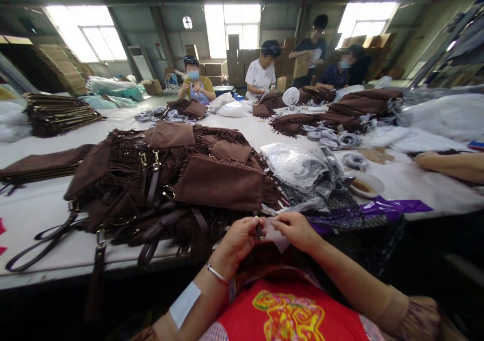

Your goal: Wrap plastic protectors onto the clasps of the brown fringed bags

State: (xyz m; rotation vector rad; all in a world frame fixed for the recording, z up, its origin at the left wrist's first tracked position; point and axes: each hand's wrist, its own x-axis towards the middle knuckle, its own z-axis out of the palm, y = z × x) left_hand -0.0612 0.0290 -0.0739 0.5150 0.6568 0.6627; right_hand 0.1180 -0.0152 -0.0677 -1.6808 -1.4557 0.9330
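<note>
Close to my body at the table edge, my left hand [240,237] pinches a small dark strap end [259,228] between thumb and fingers. My right hand [298,230] is closed on a thin translucent sheet [279,237], which hangs between the two hands. Whether the sheet touches the strap end I cannot tell. Just beyond my hands lies a heap of brown fringed pouches [219,184] with gold clips. A dark wrist strap [154,185] and other loops stick out of the heap, some over the table edge.
Right of the heap lie a clear plastic bag [295,162], a tape roll [365,185] and purple plastic [397,207]. A stack of pouches [62,114] stands far left. Another person's arm [449,165] reaches in from the right. Several people work across the white table [34,215].
</note>
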